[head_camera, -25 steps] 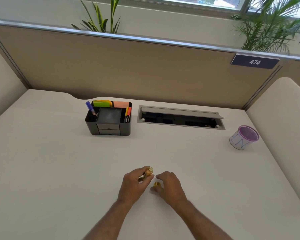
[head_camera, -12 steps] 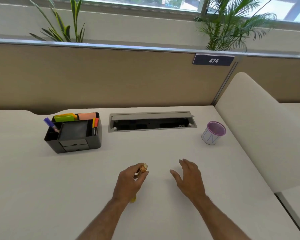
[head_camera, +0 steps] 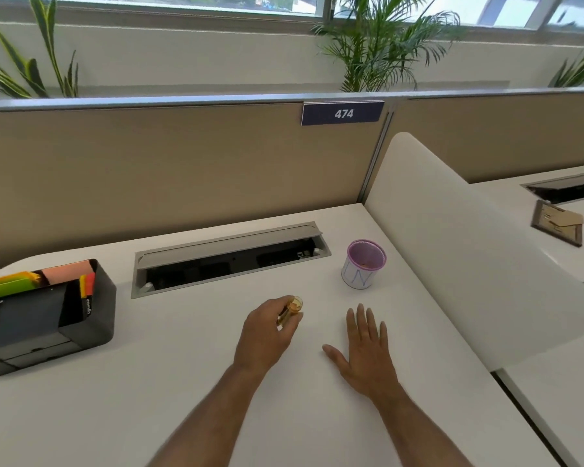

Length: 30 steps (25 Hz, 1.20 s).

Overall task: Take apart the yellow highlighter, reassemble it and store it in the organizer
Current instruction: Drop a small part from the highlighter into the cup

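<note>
Head view: the left hand [head_camera: 263, 335] is curled into a closed grip around the highlighter [head_camera: 290, 311], a slim translucent amber-yellow tube whose round open end sticks out past the fingertips, away from the wrist. The rest of the barrel is hidden inside the fist. The right hand [head_camera: 364, 348] lies just right of that grip, released, palm down and fingers spread flat on the worktop [head_camera: 149, 382], holding nothing.

The worktop is smooth, matte and off-white. Well left of the grip stands the organizer [head_camera: 81, 318], a black boxy caddy with rounded corners and a drawer front low down. Its compartments hold a green and orange block of notes, a pink pad, and yellow and red markers upright in a slot.

Beyond the grip, a long grey cable tray [head_camera: 230, 261] is sunk into the worktop with its flap raised, dark inside. Beyond the right hand stands a cup [head_camera: 364, 264], a white cylinder with a purple mesh rim and blue scrawl on its side; something small and orange lies within, too small to tell.
</note>
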Each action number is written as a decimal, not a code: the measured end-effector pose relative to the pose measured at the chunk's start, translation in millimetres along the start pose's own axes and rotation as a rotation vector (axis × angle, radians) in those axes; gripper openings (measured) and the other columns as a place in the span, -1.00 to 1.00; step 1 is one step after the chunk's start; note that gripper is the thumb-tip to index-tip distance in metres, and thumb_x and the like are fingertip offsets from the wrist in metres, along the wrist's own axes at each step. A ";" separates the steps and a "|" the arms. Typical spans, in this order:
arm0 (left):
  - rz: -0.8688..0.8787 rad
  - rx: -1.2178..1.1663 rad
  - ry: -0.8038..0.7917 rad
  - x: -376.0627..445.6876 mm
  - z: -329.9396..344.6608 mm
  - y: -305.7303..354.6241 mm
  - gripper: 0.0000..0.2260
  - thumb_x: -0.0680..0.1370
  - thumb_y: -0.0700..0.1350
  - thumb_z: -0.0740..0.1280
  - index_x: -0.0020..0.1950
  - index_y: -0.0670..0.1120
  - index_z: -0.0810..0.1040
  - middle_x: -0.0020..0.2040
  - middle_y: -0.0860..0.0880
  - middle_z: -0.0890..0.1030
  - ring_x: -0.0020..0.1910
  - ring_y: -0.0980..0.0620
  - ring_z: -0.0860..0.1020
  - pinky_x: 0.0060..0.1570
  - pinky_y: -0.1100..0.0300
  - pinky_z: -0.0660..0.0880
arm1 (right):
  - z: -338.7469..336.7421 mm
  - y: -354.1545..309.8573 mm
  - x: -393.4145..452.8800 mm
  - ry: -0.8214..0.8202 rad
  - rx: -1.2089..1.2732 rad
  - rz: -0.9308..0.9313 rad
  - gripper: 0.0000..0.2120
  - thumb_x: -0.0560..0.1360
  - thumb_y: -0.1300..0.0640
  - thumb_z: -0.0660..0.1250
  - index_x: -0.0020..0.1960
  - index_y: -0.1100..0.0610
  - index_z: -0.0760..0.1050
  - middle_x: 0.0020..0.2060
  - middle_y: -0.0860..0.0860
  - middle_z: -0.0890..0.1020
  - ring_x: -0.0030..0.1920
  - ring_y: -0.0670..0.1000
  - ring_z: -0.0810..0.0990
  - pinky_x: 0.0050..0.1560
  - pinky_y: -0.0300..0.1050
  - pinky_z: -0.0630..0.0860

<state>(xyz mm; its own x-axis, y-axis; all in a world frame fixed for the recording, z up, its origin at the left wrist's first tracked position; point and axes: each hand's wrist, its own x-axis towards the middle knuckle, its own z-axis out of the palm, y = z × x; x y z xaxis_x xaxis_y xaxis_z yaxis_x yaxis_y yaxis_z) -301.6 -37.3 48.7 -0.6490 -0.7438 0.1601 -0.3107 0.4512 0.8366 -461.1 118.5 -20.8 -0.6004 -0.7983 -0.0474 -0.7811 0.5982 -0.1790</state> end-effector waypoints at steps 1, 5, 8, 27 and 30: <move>0.004 0.010 -0.015 10.0 6.9 4.0 -0.71 0.55 -0.07 0.43 0.26 -0.06 0.60 0.12 -0.02 0.68 0.05 0.05 0.62 0.08 0.05 0.62 | 3.9 4.0 1.1 -0.007 -0.004 0.002 -0.09 0.46 -0.49 -0.23 0.60 0.11 -0.15 0.61 0.13 -0.11 0.60 0.13 -0.18 0.57 0.21 -0.15; 0.046 0.085 -0.074 46.9 27.1 17.9 -0.66 0.57 -0.04 0.40 0.32 -0.09 0.55 0.19 -0.05 0.64 0.11 0.01 0.59 0.10 0.22 0.52 | 16.4 9.2 0.9 0.019 -0.001 0.013 -0.12 0.50 -0.49 -0.19 0.60 0.08 -0.09 0.61 0.11 -0.05 0.60 0.09 -0.16 0.57 0.21 -0.14; 0.066 0.144 -0.106 75.8 42.4 28.7 -0.62 0.59 -0.03 0.37 0.38 -0.09 0.49 0.23 -0.06 0.59 0.16 -0.02 0.55 0.09 0.25 0.42 | 20.1 10.6 2.1 0.035 0.018 0.014 -0.14 0.51 -0.49 -0.14 0.60 0.07 -0.04 0.61 0.09 -0.01 0.60 0.08 -0.13 0.56 0.21 -0.14; 0.257 0.402 -0.295 187.5 106.7 87.0 -0.70 0.47 -0.20 0.50 0.20 -0.15 0.65 0.06 -0.16 0.61 0.06 -0.16 0.54 0.00 0.05 0.51 | 29.3 15.4 5.6 0.090 0.075 0.037 -0.17 0.53 -0.46 -0.04 0.58 0.09 0.06 0.60 0.11 0.09 0.60 0.10 -0.06 0.53 0.28 -0.02; 0.189 0.282 -0.298 185.2 109.6 89.6 -0.38 0.36 -0.24 0.58 0.36 -0.03 0.43 0.02 -0.08 0.63 -0.04 -0.10 0.56 -0.05 0.03 0.59 | 29.7 15.6 6.1 0.094 0.079 0.035 -0.17 0.53 -0.45 -0.03 0.58 0.09 0.07 0.60 0.12 0.08 0.60 0.10 -0.07 0.53 0.28 -0.02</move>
<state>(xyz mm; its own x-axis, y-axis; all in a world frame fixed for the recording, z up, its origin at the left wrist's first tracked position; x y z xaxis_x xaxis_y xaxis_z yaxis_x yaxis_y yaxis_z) -525.8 -80.6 95.9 -0.8713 -0.4796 0.1035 -0.3182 0.7128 0.6250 -471.9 120.9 -53.0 -0.6433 -0.7647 0.0372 -0.7458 0.6150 -0.2560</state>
